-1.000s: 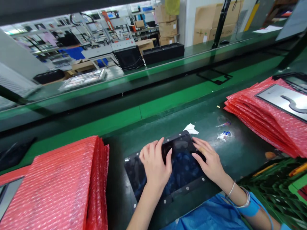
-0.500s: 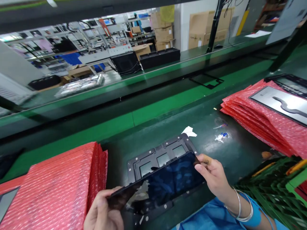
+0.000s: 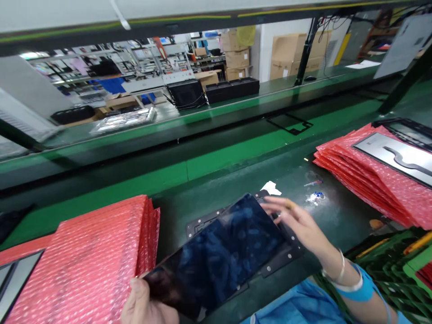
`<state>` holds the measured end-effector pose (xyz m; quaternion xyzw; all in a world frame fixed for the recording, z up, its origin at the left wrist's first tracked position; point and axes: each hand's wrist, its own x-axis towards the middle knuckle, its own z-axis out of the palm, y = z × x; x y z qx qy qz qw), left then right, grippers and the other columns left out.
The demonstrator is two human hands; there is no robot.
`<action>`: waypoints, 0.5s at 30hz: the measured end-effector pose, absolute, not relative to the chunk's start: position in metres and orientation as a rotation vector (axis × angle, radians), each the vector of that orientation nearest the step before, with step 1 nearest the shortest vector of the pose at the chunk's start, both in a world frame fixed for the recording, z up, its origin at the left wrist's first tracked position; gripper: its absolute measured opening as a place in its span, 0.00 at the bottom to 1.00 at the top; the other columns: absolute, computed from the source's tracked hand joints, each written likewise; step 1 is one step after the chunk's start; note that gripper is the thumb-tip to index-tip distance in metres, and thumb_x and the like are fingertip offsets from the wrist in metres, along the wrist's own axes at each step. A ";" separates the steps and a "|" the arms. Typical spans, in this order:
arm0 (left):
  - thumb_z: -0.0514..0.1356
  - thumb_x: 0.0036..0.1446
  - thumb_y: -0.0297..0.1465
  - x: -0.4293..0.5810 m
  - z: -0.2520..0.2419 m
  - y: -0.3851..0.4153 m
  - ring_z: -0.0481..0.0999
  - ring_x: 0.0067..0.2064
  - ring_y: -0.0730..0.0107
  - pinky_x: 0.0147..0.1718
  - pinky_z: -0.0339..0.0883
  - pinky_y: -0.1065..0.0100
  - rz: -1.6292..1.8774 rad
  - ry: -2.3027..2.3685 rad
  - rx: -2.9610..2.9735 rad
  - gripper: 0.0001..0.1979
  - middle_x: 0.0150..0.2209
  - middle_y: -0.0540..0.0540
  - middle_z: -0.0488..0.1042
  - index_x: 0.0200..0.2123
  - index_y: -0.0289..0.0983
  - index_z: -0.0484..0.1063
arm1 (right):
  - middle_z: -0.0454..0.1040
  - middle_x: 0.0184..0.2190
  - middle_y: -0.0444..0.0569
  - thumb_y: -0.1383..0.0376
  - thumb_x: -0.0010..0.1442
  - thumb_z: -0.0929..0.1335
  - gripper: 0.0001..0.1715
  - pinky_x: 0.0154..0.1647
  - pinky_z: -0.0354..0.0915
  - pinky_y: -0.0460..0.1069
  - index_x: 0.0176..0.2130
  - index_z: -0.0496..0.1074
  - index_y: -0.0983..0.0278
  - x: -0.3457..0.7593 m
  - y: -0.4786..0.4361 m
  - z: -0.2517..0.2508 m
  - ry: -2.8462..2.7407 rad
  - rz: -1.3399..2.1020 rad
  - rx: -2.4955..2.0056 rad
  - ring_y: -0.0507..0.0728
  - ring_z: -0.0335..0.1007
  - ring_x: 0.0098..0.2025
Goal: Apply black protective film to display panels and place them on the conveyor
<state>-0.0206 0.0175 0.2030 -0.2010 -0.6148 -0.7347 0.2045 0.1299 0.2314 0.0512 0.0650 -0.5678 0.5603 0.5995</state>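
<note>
A glossy black tablet screen point(image 3: 216, 252) is held tilted above a black fixture frame point(image 3: 293, 253) on the dark green bench. My left hand point(image 3: 148, 301) is closed on the screen's left end, thumb on top. Just past the screen's upper right edge, my right hand point(image 3: 300, 222) has its fingers apart, over the fixture's right side. I cannot tell whether its fingertips touch the fixture. Most of the fixture is covered by the screen; its upper edge with small round studs shows. A scrap of white paper point(image 3: 271, 188) lies at the fixture's far corner.
A stack of red bubble-wrap pouches point(image 3: 97, 252) stands on the left. More red pouches point(image 3: 357, 175) lie on the right, with a silver-backed panel point(image 3: 398, 153) on top. A green plastic crate point(image 3: 381, 274) is at the lower right. A thin black frame point(image 3: 297, 128) lies farther back.
My right hand has let go of the screen's right end and opened beside it. The screen has turned, its right end swinging away from me, and now covers more of the fixture.
</note>
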 end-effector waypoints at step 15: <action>0.69 0.31 0.36 -0.022 0.195 0.010 0.76 0.41 0.68 0.38 0.71 0.76 -2.344 -1.897 -0.301 0.23 0.38 0.42 0.77 0.34 0.29 0.76 | 0.63 0.30 0.49 0.58 0.60 0.66 0.12 0.34 0.61 0.52 0.29 0.64 0.62 0.078 0.317 0.047 -1.563 0.949 -0.446 0.71 0.63 0.38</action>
